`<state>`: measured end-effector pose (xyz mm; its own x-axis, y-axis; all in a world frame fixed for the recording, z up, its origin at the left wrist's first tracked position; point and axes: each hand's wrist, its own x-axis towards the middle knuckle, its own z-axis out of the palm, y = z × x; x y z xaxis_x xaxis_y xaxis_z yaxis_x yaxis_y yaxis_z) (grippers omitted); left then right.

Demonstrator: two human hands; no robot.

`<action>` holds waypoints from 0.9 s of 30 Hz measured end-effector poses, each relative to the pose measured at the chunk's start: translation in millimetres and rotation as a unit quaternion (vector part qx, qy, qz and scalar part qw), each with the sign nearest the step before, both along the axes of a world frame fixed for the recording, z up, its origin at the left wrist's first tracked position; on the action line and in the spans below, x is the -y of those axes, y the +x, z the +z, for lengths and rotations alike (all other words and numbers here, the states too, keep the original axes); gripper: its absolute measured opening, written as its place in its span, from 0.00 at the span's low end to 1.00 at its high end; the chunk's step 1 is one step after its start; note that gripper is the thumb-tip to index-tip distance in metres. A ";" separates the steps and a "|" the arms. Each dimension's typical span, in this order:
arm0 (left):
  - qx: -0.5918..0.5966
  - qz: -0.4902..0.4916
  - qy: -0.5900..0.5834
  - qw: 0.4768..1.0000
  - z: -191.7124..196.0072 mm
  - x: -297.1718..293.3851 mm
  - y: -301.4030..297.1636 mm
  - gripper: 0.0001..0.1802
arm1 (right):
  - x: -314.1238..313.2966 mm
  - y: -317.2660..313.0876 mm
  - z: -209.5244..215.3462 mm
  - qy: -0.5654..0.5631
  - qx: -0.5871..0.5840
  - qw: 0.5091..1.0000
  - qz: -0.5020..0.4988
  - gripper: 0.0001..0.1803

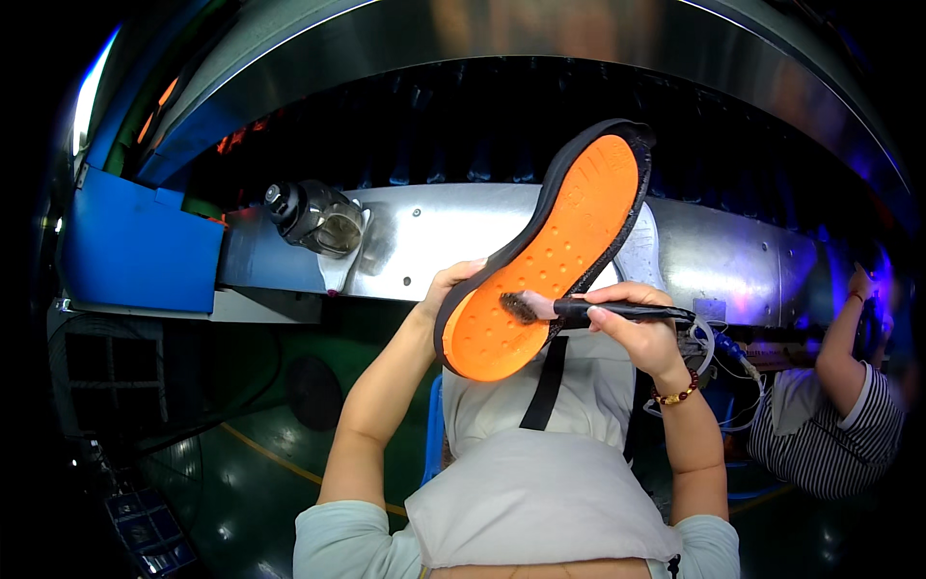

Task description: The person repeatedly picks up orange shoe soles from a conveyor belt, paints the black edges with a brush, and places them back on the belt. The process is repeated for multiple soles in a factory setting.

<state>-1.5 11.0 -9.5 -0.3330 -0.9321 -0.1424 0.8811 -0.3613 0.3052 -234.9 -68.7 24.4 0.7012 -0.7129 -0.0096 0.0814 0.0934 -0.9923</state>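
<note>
Sole (555,256), gripped at its 7 o'clock end by left hand (446,289), may smear if brush (569,311) in right hand (637,328) overruns the rim.

Both my forearms rise from the near edge, bare below short pale sleeves, elbows bent. My left hand (446,289) is raised, fingers curled away from me around what it grips. My right hand (632,323) sits just right of it, fingers pinched closed, a beaded bracelet on that wrist.
</note>
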 end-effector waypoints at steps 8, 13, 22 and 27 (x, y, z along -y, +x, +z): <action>0.001 0.042 0.000 0.999 -16.7 0.7 1.1 0.21 | 4.3 -1.2 -8.6 -0.068 -0.051 0.993 -0.076 0.07; 0.035 0.046 0.032 0.998 -19.9 -4.3 -6.1 0.21 | 36.2 13.5 -36.7 -0.254 -0.046 0.935 -0.243 0.11; 0.132 0.042 0.056 0.989 -10.0 -0.6 -31.5 0.24 | 1.1 40.3 -26.5 -0.468 -0.150 0.859 -0.139 0.19; 0.119 0.064 0.041 0.990 -11.8 5.4 -27.0 0.24 | -23.8 37.2 -20.7 -0.457 -0.104 0.878 -0.097 0.18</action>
